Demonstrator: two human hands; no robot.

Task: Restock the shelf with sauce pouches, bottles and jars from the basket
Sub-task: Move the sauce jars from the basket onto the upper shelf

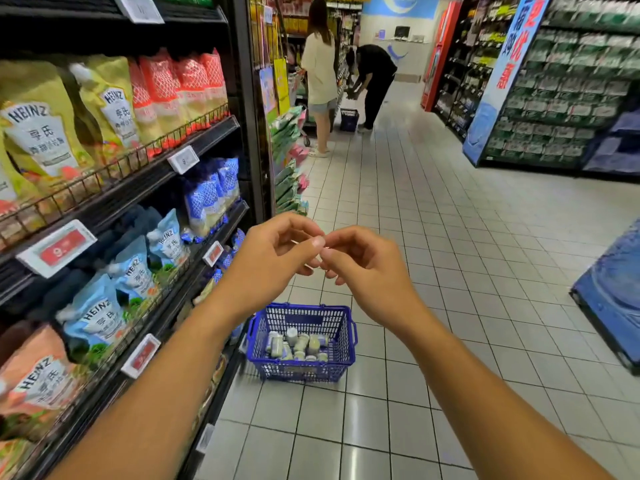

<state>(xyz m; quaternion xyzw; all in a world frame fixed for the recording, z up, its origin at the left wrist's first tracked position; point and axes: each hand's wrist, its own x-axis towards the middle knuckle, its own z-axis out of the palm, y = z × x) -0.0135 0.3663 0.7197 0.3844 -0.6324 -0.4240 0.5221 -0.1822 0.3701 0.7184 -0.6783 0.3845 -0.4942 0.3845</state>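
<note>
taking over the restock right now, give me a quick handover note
Left grip: fingers curled, nothing visible in it, fingertips meeting the right grip in mid-air above the basket.
Right grip: also curled, no product in it.
Blue basket: on the floor tiles next to the shelf, with several small jars lying in it.
Done: Heinz pouches line the shelf rows; no pouches visible in the basket.
Left: the jars need shelving; I can't make out their spot from here.

Person in pale top [318, 60], person bending [375, 74], small basket [349, 119] between; tiled floor [450, 237].
</note>
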